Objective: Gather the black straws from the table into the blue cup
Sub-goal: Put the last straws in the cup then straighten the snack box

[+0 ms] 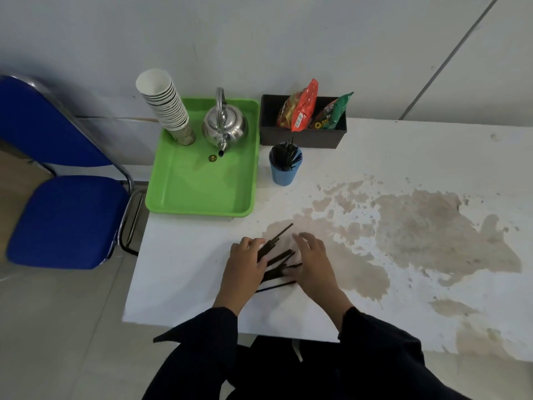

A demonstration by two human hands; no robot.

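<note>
Head view. Loose black straws [276,259] lie in a fanned pile on the white table [184,287], near its front edge toward the left corner. Left hand [245,265] rests palm-down on the pile's left side, fingers partly curled over several straws; whether it grips any, cannot tell. Right hand [310,262] lies flat on the right side, fingers spread, thumb touching the straw ends. Straw count unclear: both hands cover much of the pile. Blue cup [284,170] stands upright toward the rear edge, already holding some straws, just in front of a dark bin [302,138] of snack packets. Green tray [202,183] overhangs the rear left corner, carrying a kettle [225,127] and stacked paper cups [167,106]. Dark sleeves are cut off at the picture's lower edge.
</note>
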